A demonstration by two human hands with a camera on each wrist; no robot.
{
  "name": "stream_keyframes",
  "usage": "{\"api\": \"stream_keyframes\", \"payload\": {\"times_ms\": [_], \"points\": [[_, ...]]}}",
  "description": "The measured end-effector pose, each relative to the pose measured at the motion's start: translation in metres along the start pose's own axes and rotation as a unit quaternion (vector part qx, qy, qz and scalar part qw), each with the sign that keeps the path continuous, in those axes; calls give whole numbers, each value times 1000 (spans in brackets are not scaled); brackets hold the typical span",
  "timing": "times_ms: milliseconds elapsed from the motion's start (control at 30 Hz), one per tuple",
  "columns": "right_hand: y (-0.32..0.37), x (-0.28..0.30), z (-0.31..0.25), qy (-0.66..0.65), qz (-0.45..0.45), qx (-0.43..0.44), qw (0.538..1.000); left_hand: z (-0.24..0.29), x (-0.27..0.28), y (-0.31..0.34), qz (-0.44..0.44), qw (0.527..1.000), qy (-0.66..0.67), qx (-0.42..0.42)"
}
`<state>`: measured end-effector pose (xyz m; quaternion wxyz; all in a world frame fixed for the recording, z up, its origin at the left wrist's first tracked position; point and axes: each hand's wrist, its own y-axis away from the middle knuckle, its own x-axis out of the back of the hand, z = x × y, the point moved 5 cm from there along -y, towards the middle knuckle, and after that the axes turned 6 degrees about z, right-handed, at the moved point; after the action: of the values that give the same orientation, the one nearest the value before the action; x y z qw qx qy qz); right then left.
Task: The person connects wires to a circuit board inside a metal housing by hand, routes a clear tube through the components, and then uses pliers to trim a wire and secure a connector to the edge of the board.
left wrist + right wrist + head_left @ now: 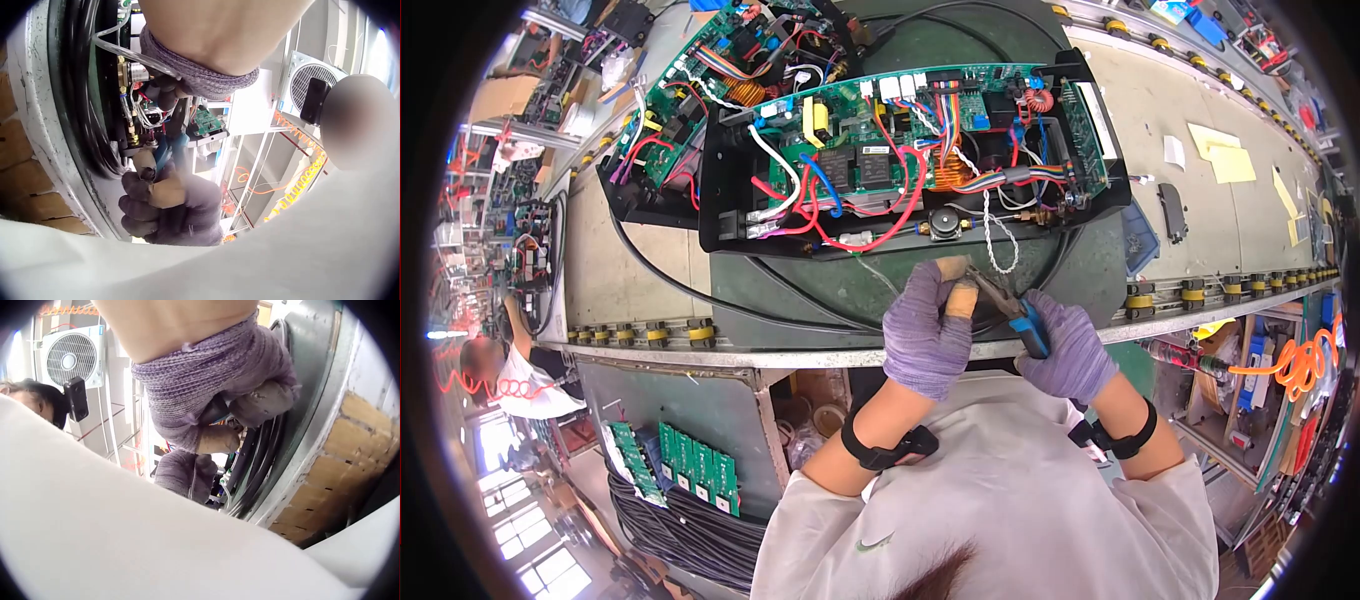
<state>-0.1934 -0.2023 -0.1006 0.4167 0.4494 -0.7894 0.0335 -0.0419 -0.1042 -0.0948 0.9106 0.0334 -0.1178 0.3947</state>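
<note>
Both hands wear purple knit gloves with tan fingertips and meet in front of an open black chassis packed with green circuit boards. In my right hand I grip blue-handled pliers, their metal jaws pointing at the left fingertips. My left hand pinches a thin clear tube, which runs up to the chassis's front side. The tube's end is hidden by the left fingers. A twisted white wire hangs over the chassis edge just above the pliers.
A second board-filled chassis stands behind at the left. Black cables loop along the green mat. To the right are a blue tray, a small black part and yellow papers. Rollers line the bench edge.
</note>
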Motion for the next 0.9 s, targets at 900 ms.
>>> {"api": "stream_keyframes", "payload": {"times_ms": [900], "points": [[9, -19, 13, -272, -63, 80, 957, -5, 0, 7, 9, 989, 146, 20]]}}
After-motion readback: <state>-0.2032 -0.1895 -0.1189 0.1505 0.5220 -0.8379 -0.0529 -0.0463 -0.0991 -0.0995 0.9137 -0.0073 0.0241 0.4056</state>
